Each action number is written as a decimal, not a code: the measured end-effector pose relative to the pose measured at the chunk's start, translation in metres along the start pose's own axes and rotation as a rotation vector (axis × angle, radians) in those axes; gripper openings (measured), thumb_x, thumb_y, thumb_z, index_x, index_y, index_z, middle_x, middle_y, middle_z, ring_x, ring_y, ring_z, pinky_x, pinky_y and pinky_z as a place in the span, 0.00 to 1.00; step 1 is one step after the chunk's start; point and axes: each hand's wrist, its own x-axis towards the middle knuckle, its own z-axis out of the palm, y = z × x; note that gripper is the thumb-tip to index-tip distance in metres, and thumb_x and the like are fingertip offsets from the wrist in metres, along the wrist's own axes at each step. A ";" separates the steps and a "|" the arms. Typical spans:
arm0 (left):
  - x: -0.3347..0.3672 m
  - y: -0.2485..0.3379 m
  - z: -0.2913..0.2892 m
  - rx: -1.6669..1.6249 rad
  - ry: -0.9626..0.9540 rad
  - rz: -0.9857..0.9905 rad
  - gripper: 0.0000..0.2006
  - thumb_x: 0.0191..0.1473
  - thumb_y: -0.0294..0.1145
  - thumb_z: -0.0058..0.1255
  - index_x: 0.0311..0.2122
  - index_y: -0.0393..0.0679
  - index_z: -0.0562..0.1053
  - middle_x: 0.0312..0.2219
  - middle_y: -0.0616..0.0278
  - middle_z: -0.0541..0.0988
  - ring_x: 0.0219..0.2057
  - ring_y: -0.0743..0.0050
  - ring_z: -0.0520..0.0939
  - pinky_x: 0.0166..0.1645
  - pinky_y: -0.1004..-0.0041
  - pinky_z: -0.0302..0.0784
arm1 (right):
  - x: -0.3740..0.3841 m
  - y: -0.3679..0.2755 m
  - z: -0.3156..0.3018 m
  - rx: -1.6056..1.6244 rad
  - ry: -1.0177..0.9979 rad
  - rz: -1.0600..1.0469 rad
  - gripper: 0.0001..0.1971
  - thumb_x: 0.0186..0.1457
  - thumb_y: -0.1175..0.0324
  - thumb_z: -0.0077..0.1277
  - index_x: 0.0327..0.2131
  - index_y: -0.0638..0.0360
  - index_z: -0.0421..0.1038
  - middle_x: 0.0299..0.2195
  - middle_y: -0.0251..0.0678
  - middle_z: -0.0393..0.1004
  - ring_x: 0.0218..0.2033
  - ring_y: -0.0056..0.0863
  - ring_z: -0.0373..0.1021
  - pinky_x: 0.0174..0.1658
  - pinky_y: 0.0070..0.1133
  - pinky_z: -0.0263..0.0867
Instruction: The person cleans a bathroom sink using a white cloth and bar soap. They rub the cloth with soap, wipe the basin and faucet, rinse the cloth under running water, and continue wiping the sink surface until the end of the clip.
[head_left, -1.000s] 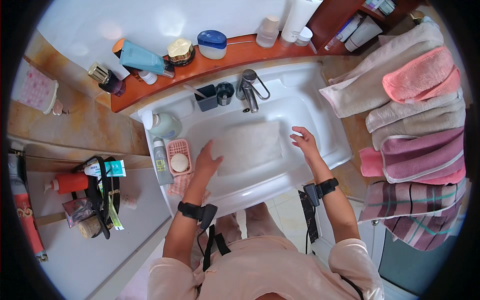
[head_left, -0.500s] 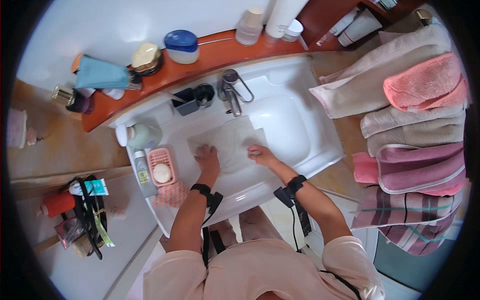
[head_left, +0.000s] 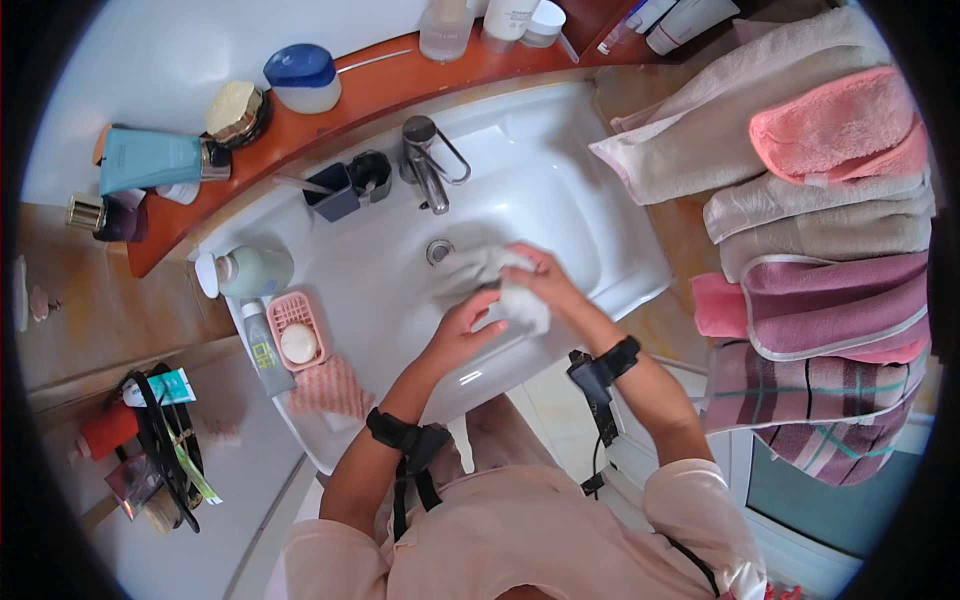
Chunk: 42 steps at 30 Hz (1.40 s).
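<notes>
A pale, whitish cloth [head_left: 525,305] is bunched up above the white sink basin [head_left: 385,290]. My right hand [head_left: 543,280] has its fingers closed on the cloth's upper right part. Beside its lower left edge is my left hand [head_left: 462,332], thumb and fingers apart, the fingertips at or touching the cloth. Part of the cloth is blurred. Beyond the hands stands a dark metal faucet [head_left: 430,170], with the drain [head_left: 438,251] showing in the basin below it.
On the sink's left rim are a pump bottle [head_left: 255,272], a grey tube [head_left: 266,350], a pink soap dish [head_left: 317,350] with white soap, and a pink cloth [head_left: 330,388]. A dark holder [head_left: 335,195] stands left of the faucet. Folded towels [head_left: 840,300] hang at right; a shelf [head_left: 375,85] holds toiletries.
The cloth lay spread flat in the basin; now it is lifted and bunched. Both hands have come closer together, my left moving right. The drain is uncovered. The view has shifted slightly.
</notes>
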 end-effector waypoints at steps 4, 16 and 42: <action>-0.018 0.004 -0.025 0.115 0.213 -0.057 0.17 0.52 0.27 0.52 0.48 0.46 0.70 0.45 0.69 0.74 0.47 0.75 0.73 0.53 0.74 0.66 | 0.002 -0.021 -0.073 -0.970 0.227 -0.585 0.21 0.41 0.79 0.54 0.43 0.53 0.72 0.36 0.37 0.73 0.40 0.33 0.69 0.43 0.24 0.66; -0.096 -0.019 -0.085 -0.032 0.540 -0.158 0.13 0.55 0.22 0.47 0.46 0.36 0.68 0.40 0.57 0.77 0.43 0.75 0.76 0.50 0.79 0.68 | -0.076 0.104 0.036 -1.109 0.088 -0.582 0.19 0.35 0.76 0.49 0.37 0.53 0.74 0.38 0.36 0.75 0.42 0.37 0.68 0.45 0.34 0.61; -0.118 -0.026 -0.109 0.110 0.546 -0.140 0.11 0.56 0.26 0.47 0.44 0.35 0.69 0.36 0.58 0.78 0.40 0.76 0.77 0.47 0.79 0.70 | -0.106 0.080 0.002 -1.285 0.443 -0.511 0.10 0.35 0.75 0.52 0.28 0.53 0.73 0.31 0.32 0.69 0.37 0.36 0.64 0.37 0.33 0.58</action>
